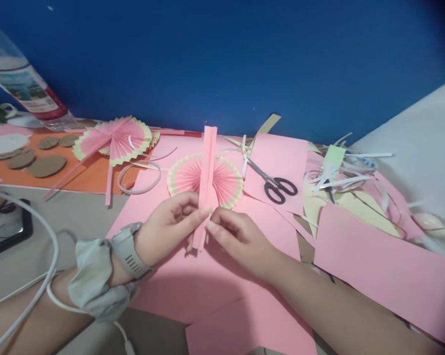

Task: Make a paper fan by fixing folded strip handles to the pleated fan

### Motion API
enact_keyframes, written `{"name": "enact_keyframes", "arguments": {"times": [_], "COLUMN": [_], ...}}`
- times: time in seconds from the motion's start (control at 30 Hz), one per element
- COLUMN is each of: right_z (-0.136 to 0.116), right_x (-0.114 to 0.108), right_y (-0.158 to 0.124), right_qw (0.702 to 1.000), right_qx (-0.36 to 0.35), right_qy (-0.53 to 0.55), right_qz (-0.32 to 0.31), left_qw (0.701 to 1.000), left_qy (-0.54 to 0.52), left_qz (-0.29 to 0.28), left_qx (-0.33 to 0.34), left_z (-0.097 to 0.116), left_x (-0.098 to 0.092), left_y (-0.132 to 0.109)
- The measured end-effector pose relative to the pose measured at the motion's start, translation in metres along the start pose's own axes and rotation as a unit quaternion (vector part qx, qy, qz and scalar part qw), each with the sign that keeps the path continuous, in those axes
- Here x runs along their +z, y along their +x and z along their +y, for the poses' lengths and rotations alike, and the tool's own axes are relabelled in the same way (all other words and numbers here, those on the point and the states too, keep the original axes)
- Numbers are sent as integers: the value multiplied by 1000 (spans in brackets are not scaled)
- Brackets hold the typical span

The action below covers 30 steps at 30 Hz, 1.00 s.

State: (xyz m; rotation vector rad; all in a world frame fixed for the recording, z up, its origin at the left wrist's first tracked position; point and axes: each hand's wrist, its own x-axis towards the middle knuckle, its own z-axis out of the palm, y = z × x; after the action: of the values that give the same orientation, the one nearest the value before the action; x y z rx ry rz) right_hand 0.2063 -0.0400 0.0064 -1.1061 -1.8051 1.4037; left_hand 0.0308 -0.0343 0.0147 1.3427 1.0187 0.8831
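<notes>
Between my hands a folded pink paper strip (208, 170) stands lengthwise, its far end pointing toward the blue wall. My left hand (174, 219) pinches the strip near its lower end, thumb on top. From the other side my right hand (240, 236) grips the strip's right edge with thumb and fingertips. Behind the strip lies a round pleated paper fan (227, 182), pink with a pale yellow-green rim, partly covered by the strip. Pink paper sheets (270, 236) spread beneath both hands. Black-handled scissors (274, 185) rest on a pink sheet to the right.
Pleated fans with pink sticks (113, 140) lie at the left on orange paper (85, 177), beside cardboard discs (47, 166). A plastic bottle (26, 84), a phone (8, 222) and a white cable (54, 241) are further left. Paper scraps (333, 177) pile up at right before the blue wall (222, 59).
</notes>
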Motion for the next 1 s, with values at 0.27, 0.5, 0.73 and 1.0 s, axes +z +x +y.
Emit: {"name": "enact_keyframes", "arguments": {"times": [0.27, 0.5, 0.73, 1.0], "right_z": [-7, -7, -11, -11], "right_x": [0, 3, 4, 0], "right_y": [-2, -2, 0, -1], "right_qw": [996, 998, 997, 993], "right_qx": [-7, 10, 6, 37], "right_qy": [-67, -46, -50, -50], "right_qz": [-60, -45, -60, -96], "left_qw": [993, 997, 999, 1000], "left_qy": [-15, 4, -18, -5], "left_qz": [100, 55, 15, 9], "left_qx": [61, 56, 33, 21], "left_z": [2, -3, -6, -11], "left_x": [2, 0, 1, -1], "left_y": [3, 3, 1, 4]}}
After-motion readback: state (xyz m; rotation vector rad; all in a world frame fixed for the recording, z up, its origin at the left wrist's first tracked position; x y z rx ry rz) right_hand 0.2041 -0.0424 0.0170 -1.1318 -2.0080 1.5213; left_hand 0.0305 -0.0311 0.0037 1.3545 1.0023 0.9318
